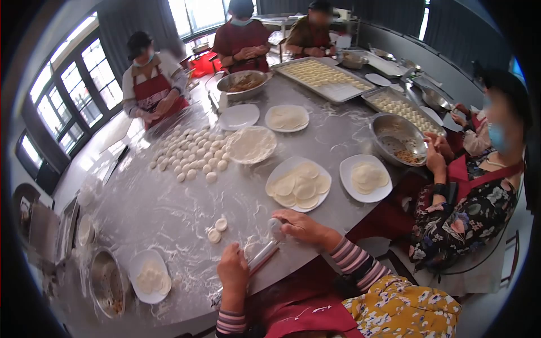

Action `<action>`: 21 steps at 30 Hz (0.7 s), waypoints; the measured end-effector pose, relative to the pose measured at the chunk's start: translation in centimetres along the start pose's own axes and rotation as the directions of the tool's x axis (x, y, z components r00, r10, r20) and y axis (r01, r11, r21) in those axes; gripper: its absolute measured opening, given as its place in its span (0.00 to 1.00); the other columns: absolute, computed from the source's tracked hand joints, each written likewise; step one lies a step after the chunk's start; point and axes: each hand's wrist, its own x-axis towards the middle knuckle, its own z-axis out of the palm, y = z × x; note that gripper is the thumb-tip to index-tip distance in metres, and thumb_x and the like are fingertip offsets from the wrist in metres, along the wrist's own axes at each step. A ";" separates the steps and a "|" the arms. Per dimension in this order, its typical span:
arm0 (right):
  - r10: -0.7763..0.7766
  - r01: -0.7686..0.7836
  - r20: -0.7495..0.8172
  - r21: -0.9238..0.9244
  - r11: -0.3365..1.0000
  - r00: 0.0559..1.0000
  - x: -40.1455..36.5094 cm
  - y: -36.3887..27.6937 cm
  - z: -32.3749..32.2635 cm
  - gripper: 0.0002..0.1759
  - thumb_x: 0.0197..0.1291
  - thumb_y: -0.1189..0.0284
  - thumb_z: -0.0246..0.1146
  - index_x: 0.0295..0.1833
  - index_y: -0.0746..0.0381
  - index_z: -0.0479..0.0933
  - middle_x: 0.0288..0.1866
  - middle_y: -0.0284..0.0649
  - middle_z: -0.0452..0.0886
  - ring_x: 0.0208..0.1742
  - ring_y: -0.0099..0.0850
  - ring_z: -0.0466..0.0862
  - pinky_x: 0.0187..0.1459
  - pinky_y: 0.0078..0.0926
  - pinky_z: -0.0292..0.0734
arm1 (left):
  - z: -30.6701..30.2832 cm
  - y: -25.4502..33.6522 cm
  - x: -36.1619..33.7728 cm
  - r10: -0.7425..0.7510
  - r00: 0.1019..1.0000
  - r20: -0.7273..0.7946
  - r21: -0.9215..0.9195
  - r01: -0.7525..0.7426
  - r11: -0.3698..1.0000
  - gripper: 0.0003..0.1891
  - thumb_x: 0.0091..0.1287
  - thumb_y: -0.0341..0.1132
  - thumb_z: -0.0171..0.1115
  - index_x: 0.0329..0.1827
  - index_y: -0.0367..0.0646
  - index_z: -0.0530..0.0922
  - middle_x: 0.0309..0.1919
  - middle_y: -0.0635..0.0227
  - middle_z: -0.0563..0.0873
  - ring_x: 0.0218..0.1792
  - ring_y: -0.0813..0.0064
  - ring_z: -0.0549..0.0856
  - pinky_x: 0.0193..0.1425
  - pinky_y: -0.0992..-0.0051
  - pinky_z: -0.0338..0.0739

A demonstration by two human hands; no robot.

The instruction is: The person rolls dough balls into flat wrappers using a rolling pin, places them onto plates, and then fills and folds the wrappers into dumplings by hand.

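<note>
My left hand (234, 270) and my right hand (298, 225) both rest on a pale rolling pin (264, 253) that lies slantwise on the floured metal table (163, 208) near its front edge. The right hand covers the far end, the left hand the near end. Whether dough lies under the pin is hidden. Two small flattened dough pieces (217, 230) lie just left of the pin. A white plate of round wrappers (298, 186) stands just beyond my right hand.
Several dough balls (191, 152) lie mid-table beside a floured plate (251, 145). Other wrapper plates (366, 177), filling bowls (397, 141), (242, 81) and dumpling trays (321, 76) stand farther off. A plate (149, 276) and bowl (107, 281) sit at left. Several other people work around the table.
</note>
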 end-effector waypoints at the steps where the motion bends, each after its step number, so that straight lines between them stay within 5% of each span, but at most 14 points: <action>1: 0.003 -0.004 -0.023 -0.016 1.000 1.000 0.1 0.3 -0.3 0.37 0.65 0.47 0.51 0.62 0.70 0.67 0.61 0.53 0.72 0.64 0.45 0.71 0.64 0.34 0.65 | 0.0 0.0 0.0 -0.017 1.000 0.003 0.009 0.017 1.000 0.09 0.59 0.26 0.58 0.41 0.34 0.79 0.38 0.50 0.83 0.40 0.50 0.83 0.46 0.62 0.77; 3: 0.089 -0.088 -0.075 0.013 0.996 0.993 0.9 -0.1 -0.5 0.39 0.67 0.44 0.45 0.62 0.73 0.67 0.65 0.56 0.68 0.69 0.45 0.66 0.67 0.35 0.59 | 0.1 -0.1 0.1 0.030 0.999 -0.017 0.000 -0.030 1.000 0.08 0.59 0.26 0.57 0.40 0.34 0.78 0.37 0.51 0.83 0.40 0.50 0.83 0.45 0.62 0.77; 11: 0.123 -0.207 -0.420 -0.160 0.965 0.899 5.3 3.4 -5.0 0.33 0.66 0.52 0.53 0.57 0.75 0.69 0.56 0.61 0.74 0.58 0.54 0.73 0.62 0.40 0.67 | 0.0 -0.1 0.1 0.017 1.000 0.010 0.027 -0.018 0.999 0.09 0.59 0.27 0.58 0.41 0.36 0.78 0.38 0.53 0.83 0.40 0.52 0.83 0.43 0.62 0.78; 13: -0.091 -0.225 -0.499 -0.537 0.813 0.862 6.2 6.7 -6.8 0.28 0.64 0.56 0.58 0.53 0.74 0.73 0.55 0.59 0.75 0.57 0.53 0.74 0.61 0.40 0.67 | 0.1 -0.4 -0.5 0.026 0.999 0.037 0.046 -0.028 0.999 0.09 0.59 0.27 0.58 0.43 0.38 0.78 0.40 0.54 0.83 0.41 0.53 0.83 0.42 0.62 0.78; 14: -0.095 -0.225 -0.503 -0.539 0.812 0.859 6.0 6.3 -7.0 0.28 0.64 0.56 0.58 0.53 0.74 0.73 0.55 0.59 0.75 0.57 0.53 0.74 0.61 0.40 0.67 | 0.2 -0.5 -0.6 0.020 0.999 0.031 0.049 -0.022 0.999 0.09 0.59 0.27 0.58 0.43 0.37 0.78 0.40 0.54 0.83 0.41 0.53 0.83 0.43 0.62 0.78; 16: -0.299 -0.226 -0.476 -0.769 0.597 0.827 5.6 5.4 -7.1 0.22 0.62 0.60 0.60 0.48 0.72 0.75 0.54 0.56 0.75 0.56 0.52 0.73 0.60 0.40 0.67 | 0.3 -0.5 -0.3 0.013 1.000 0.006 0.043 -0.013 0.999 0.09 0.59 0.28 0.58 0.42 0.37 0.78 0.40 0.53 0.83 0.41 0.53 0.83 0.43 0.62 0.78; 21: -0.167 0.053 -0.587 -0.207 0.977 0.792 2.1 -1.3 -1.2 0.08 0.65 0.72 0.55 0.43 0.66 0.75 0.44 0.52 0.78 0.46 0.48 0.79 0.47 0.37 0.75 | 0.2 -0.1 -0.2 0.016 1.000 -0.011 0.029 -0.016 0.999 0.09 0.59 0.27 0.57 0.42 0.35 0.78 0.39 0.53 0.83 0.41 0.52 0.83 0.44 0.62 0.78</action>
